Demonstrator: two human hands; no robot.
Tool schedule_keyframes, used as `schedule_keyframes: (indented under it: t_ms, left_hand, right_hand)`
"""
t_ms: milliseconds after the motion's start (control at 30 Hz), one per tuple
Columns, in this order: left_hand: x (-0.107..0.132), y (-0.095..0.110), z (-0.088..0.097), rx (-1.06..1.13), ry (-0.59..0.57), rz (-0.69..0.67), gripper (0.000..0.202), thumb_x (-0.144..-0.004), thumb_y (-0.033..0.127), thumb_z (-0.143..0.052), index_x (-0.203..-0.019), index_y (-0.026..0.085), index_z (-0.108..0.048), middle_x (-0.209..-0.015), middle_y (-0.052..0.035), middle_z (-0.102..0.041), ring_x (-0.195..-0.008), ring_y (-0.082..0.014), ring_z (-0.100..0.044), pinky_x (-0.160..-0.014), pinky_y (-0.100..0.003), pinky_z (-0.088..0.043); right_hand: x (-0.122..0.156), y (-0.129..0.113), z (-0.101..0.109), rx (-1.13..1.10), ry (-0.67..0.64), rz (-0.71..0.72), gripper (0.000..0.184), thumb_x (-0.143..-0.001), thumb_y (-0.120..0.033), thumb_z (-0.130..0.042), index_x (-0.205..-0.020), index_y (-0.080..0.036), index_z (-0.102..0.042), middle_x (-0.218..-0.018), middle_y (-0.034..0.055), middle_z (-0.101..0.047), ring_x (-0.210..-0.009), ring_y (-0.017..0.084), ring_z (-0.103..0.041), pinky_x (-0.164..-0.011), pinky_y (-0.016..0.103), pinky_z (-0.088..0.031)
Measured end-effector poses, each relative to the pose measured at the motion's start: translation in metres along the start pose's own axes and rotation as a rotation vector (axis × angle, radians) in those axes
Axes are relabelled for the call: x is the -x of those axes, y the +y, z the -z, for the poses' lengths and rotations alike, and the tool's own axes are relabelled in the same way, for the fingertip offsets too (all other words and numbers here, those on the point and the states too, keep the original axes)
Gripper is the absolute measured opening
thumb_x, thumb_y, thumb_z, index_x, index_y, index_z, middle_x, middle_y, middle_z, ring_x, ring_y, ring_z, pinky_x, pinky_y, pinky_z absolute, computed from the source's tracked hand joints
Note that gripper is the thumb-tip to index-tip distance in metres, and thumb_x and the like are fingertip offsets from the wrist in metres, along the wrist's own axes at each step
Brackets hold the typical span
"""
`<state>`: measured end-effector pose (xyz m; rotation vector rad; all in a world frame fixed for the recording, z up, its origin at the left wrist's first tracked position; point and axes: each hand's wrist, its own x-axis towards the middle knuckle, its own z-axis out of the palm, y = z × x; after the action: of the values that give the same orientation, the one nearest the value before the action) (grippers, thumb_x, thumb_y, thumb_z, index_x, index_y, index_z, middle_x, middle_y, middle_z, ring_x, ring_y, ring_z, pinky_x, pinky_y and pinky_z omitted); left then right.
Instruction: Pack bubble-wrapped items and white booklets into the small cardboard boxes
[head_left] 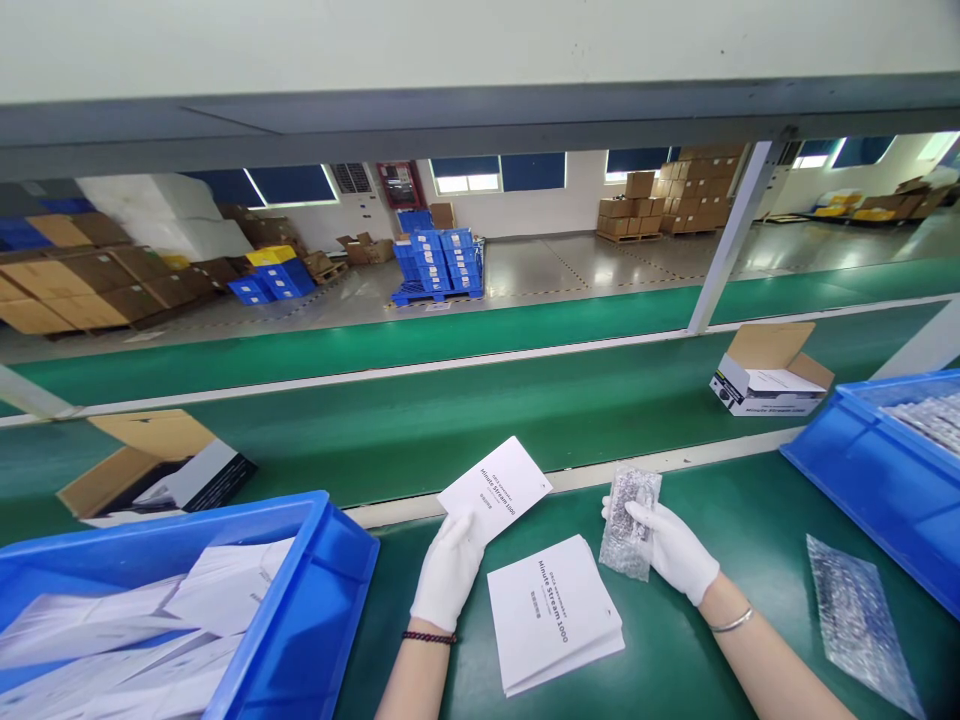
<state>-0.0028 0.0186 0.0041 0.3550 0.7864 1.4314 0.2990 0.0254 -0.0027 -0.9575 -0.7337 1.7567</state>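
A white glove covers my left hand, which is closed on a white printed booklet marked "Minute Stream 1000", held up over the bench edge. My right hand, gloved too, grips a small bubble-wrap packet; what the wrap contains is hard to make out. Between my forearms a small stack of the same booklets lies on the green bench top. Another bubble-wrap packet lies flat at the right, apart from my right hand.
A blue bin of booklets stands at the left, another blue bin with wrapped packets at the right. Open cartons sit on the green belt, one at left, one at right. An overhead shelf and a post frame the view.
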Motion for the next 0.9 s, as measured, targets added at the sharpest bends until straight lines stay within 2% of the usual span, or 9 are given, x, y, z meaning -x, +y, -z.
schedule_keyframes:
  t_ms: [167,367,533,733,900]
  left_hand:
    - [-0.0015,-0.0007,0.0019,0.035,-0.008,0.003,0.038,-0.085,0.017,-0.058,-0.123,0.019,-0.063,-0.134,-0.0093,-0.057,-0.13,-0.0267,-0.049,-0.113,-0.041,-0.04]
    - [-0.0015,-0.0013,0.0024,0.003,-0.011,-0.007,0.034,-0.085,0.018,-0.058,-0.117,0.02,-0.067,-0.134,-0.0081,-0.058,-0.131,-0.0267,-0.048,-0.113,-0.041,-0.039]
    - [-0.0006,-0.0014,0.0026,0.008,-0.027,-0.004,0.032,-0.085,0.019,-0.06,-0.116,0.02,-0.067,-0.136,-0.0083,-0.056,-0.129,-0.0274,-0.05,-0.111,-0.042,-0.042]
    - [0.0012,-0.001,-0.0019,0.035,0.033,0.001,0.032,-0.084,0.015,-0.059,-0.114,0.017,-0.068,-0.133,-0.0098,-0.058,-0.125,-0.0281,-0.053,-0.109,-0.042,-0.045]
    - [0.0033,0.0008,-0.0052,0.044,0.0,0.01,0.031,-0.084,0.015,-0.058,-0.113,0.017,-0.068,-0.131,-0.0104,-0.06,-0.125,-0.0289,-0.053,-0.11,-0.044,-0.043]
  right_hand:
    - [-0.0002,0.0007,0.0001,0.002,0.005,-0.006,0.058,-0.067,-0.047,-0.089,-0.109,-0.013,-0.069,-0.113,0.0163,-0.063,-0.112,0.035,-0.055,-0.098,0.043,-0.047]
    - [-0.0017,0.0034,0.0028,-0.019,0.009,0.008,0.055,-0.07,-0.044,-0.087,-0.11,-0.012,-0.068,-0.112,0.0169,-0.063,-0.11,0.034,-0.056,-0.097,0.041,-0.047]
    - [-0.0017,0.0019,0.0018,-0.024,0.023,-0.012,0.058,-0.066,-0.044,-0.089,-0.109,-0.013,-0.069,-0.114,0.0165,-0.063,-0.113,0.034,-0.054,-0.098,0.041,-0.047]
    - [0.0004,-0.0016,-0.0012,-0.011,0.041,-0.013,0.057,-0.062,-0.046,-0.092,-0.105,-0.016,-0.071,-0.112,0.0146,-0.064,-0.112,0.033,-0.055,-0.096,0.039,-0.048]
    - [-0.0001,-0.0007,-0.0004,0.0,0.039,-0.008,0.057,-0.064,-0.047,-0.09,-0.107,-0.016,-0.07,-0.114,0.0143,-0.063,-0.113,0.033,-0.055,-0.093,0.039,-0.05]
